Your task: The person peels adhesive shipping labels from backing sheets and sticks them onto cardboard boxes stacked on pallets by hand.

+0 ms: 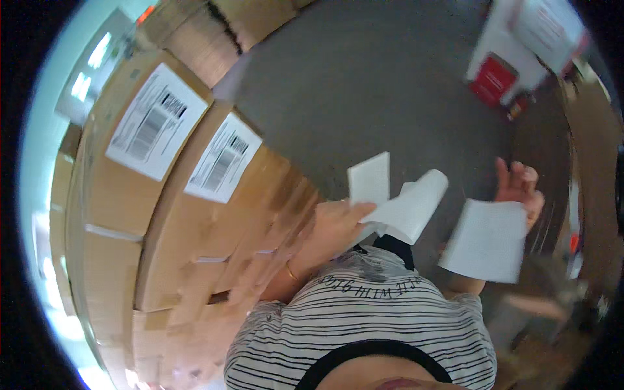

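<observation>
My left hand (346,220) is closed on a bunch of white label sheets (369,179), held in front of my waist. From the same bunch a white strip (419,205) curls over to the right. My right hand (522,188) is raised farther right, its fingers partly bent and slightly blurred. A single white sheet (487,242) hangs from that hand, covering part of my right forearm; the side toward me looks blank. On my left, two cardboard boxes carry white printed labels, one on the farther box (156,123) and one on the nearer box (224,159).
Stacked brown cartons (182,260), partly under clear film, rise close along my left side. More cartons (257,19) stand at the far left. A white and red box (495,78) is at the far right. Grey floor (364,84) stretches ahead. Brown cardboard (591,143) lines the right edge.
</observation>
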Demonstrator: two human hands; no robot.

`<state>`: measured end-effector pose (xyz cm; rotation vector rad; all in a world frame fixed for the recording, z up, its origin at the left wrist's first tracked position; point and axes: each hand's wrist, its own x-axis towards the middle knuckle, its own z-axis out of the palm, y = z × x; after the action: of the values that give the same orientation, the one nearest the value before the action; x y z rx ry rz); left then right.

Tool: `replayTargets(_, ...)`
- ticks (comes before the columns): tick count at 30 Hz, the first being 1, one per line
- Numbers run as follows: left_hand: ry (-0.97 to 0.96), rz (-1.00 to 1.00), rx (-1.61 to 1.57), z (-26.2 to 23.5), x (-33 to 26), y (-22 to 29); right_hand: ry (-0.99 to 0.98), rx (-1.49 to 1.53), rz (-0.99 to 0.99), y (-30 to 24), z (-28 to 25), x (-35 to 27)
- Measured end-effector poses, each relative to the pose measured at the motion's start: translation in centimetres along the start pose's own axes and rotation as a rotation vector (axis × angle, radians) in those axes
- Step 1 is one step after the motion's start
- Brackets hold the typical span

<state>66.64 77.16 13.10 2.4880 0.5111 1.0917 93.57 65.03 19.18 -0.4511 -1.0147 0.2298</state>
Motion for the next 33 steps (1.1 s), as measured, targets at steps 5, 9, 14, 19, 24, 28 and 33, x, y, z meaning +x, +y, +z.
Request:
replayTargets(5, -0.264, -0.077, 0.072, 6.6, 8.1, -1.6, -0.077, 0.194, 0.375, 9.0, -6.4, 12.9)
replayTargets(9, -0.012, 0.016, 0.099, 8.1, 13.5, -3.7, -0.429, 0.357, 0.539, 18.4, -5.9, 20.7)
replayTargets(14, 0.07, -0.187, 0.271, 7.3, 14.8, -5.9, -0.514, 0.278, 0.739, 28.9, 1.4, 21.5)
replayTargets(19, 0.216, -0.323, 0.446, 5.0, 15.3, -8.9, -0.834, 0.518, 0.657, 38.3, 13.1, 21.1)
replayTargets(24, 0.323, -0.509, 0.674, 2.4, 14.2, -11.0, -0.915, 0.788, 0.668, 41.8, 26.5, 18.2)
replayTargets(28, 0.345, -0.778, 0.783, 1.3, 14.4, -10.5, -0.983, 1.064, 0.598, 42.5, 36.1, 15.2)
replayTargets(33, 0.514, -1.003, 0.989, 2.4, 14.8, -11.6, -1.058, 1.281, 0.513, 41.0, 44.6, 13.0)
